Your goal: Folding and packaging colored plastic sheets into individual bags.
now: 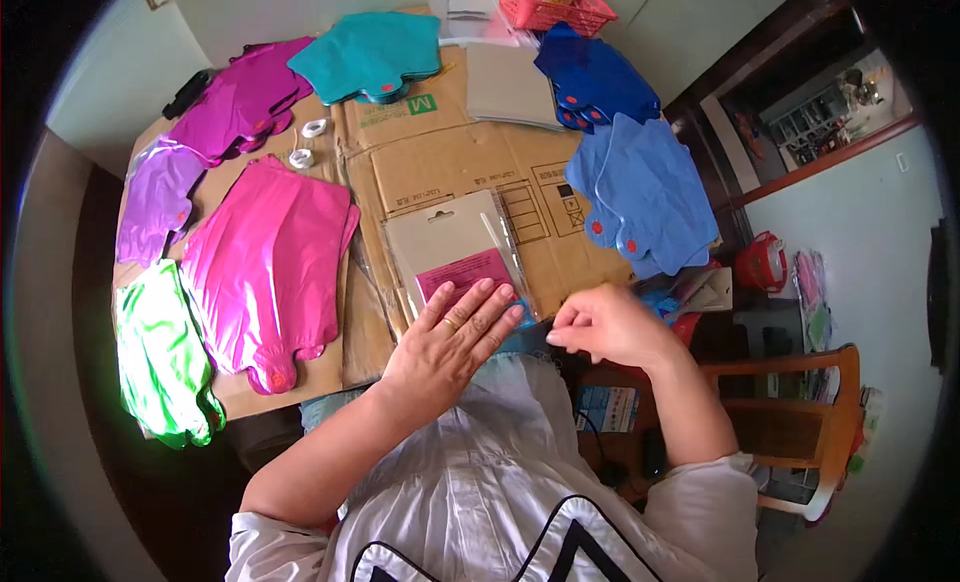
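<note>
A clear plastic packet (408, 244) lies near the cardboard's front edge. Inside it show a pale backing card with a hang hole, a white straw (493, 232), a printed pink piece (470, 271) and a bit of blue. My left hand (450, 337) rests flat on the packet's lower part, fingers stretched out, a ring on one of them. Just off the packet's lower right corner, my right hand (610, 327) is raised with its fingers curled toward the thumb. Whatever it may hold is hidden.
Flat foil balloons lie in piles around the cardboard (420, 167): pink (270, 267), green (165, 347), purple (155, 202), magenta (235, 102), teal (370, 57), dark blue (600, 77), light blue (645, 192). Pale cards (510, 82), white ribbon rolls (301, 159) and a red basket (560, 12) sit farther back. A wooden chair (845, 412) stands right.
</note>
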A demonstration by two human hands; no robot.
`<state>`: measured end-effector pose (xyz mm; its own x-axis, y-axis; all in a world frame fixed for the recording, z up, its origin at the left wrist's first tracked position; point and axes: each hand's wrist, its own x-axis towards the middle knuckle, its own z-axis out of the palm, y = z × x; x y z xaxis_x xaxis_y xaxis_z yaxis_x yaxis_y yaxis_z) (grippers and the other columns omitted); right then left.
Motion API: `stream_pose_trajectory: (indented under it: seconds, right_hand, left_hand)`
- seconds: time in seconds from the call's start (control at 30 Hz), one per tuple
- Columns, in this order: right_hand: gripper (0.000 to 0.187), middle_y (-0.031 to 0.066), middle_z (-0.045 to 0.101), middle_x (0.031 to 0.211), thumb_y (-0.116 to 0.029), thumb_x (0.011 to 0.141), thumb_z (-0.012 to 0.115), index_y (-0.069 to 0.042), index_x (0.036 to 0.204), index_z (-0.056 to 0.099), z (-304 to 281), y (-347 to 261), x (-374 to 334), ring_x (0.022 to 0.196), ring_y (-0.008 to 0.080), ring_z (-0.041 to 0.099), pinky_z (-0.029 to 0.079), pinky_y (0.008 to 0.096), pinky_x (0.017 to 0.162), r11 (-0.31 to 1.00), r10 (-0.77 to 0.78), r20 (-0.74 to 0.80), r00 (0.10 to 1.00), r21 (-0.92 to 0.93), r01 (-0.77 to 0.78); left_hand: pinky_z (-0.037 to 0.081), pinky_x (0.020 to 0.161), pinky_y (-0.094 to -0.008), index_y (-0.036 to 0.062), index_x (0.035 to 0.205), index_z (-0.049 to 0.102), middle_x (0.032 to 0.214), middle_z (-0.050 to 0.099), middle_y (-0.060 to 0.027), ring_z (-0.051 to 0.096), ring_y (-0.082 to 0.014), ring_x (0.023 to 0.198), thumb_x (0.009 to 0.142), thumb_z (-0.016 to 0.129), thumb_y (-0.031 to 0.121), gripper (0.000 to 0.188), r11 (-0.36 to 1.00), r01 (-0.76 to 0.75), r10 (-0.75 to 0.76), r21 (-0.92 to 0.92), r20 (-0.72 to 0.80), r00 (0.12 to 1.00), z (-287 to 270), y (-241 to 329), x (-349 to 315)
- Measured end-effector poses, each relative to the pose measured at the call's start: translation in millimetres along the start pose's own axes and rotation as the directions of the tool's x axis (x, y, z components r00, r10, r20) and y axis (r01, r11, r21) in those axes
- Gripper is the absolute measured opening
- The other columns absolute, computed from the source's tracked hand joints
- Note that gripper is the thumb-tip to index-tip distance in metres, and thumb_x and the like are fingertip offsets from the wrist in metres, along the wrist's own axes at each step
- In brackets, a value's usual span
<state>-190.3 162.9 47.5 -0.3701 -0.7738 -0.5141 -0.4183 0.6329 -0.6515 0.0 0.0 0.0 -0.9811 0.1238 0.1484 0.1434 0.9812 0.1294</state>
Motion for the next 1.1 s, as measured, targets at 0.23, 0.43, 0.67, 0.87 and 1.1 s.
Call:
stream_pose_trajectory:
  seconds: [0.23,0.43,0.67,0.87,1.1]
  right_hand:
    - [0.033,0.0054,0.067,0.076,-0.031,0.094,0.063,0.002,0.09,0.065,81.9,16.5,0.3,0.057,0.0101,0.062,0.051,0.0246,0.052,0.639,-0.06,-0.134,0.989,0.756,0.141]
    - [0.016,0.0084,0.069,0.071,-0.013,0.099,0.052,-0.001,0.1,0.061,79.5,84.6,-45.7,0.06,0.013,0.064,0.049,0.0287,0.057,0.791,-0.018,-0.902,0.43,0.25,0.558]
    - [0.027,0.0236,0.067,0.08,-0.021,0.093,0.054,0.001,0.109,0.053,-31.5,227.7,-81.6,0.065,0.0351,0.067,0.053,0.0424,0.062,0.948,0.09,-0.979,-0.181,0.14,-0.285]
    - [0.06,0.0249,0.067,0.082,-0.023,0.085,0.059,-0.009,0.139,0.038,-27.4,251.3,-25.0,0.077,0.0438,0.065,0.052,0.0519,0.07,0.722,0.244,-0.966,0.085,0.122,-0.681]
    - [0.057,0.0303,0.065,0.101,-0.045,0.097,0.044,-0.001,0.134,0.047,-23.4,258.1,-37.2,0.1,0.0467,0.061,0.047,0.0523,0.087,0.716,0.524,-0.805,0.277,0.241,-0.655]
  left_hand:
    - [0.028,0.113,-0.047,0.0065,0.137,0.045,0.15,0.035,-0.0152,0.037,-0.0304,0.137,0.079,0.056,0.012,0.06,0.963,-0.185,0.17,-0.196,-0.091,0.981,-6.2,-5.9,-3.5]
    - [0.035,0.104,-0.0589,0.0107,0.117,0.057,0.134,0.046,-0.0226,0.048,-0.0441,0.122,0.066,0.067,0.006,0.052,0.98,-0.162,0.054,-0.118,-0.626,0.778,8.1,-5.5,-59.4]
    - [0.037,0.102,-0.0581,0.0017,0.111,0.056,0.134,0.045,-0.0294,0.045,-0.0489,0.125,0.068,0.057,-0.008,0.044,0.948,-0.131,-0.036,-0.289,-0.509,0.86,8.4,-3.5,-74.2]
    - [0.046,0.091,-0.0536,0.0007,0.1,0.061,0.124,0.052,-0.028,0.056,-0.0442,0.108,0.066,0.058,-0.011,0.036,0.947,-0.042,-0.138,-0.319,-0.523,0.841,-6.2,-5.3,-81.3]
    - [0.054,0.085,-0.0449,0.0036,0.098,0.067,0.112,0.061,-0.0177,0.064,-0.0327,0.097,0.065,0.061,-0.003,0.034,0.98,-0.01,-0.111,-0.2,-0.58,0.807,-33.1,-15.3,-106.3]
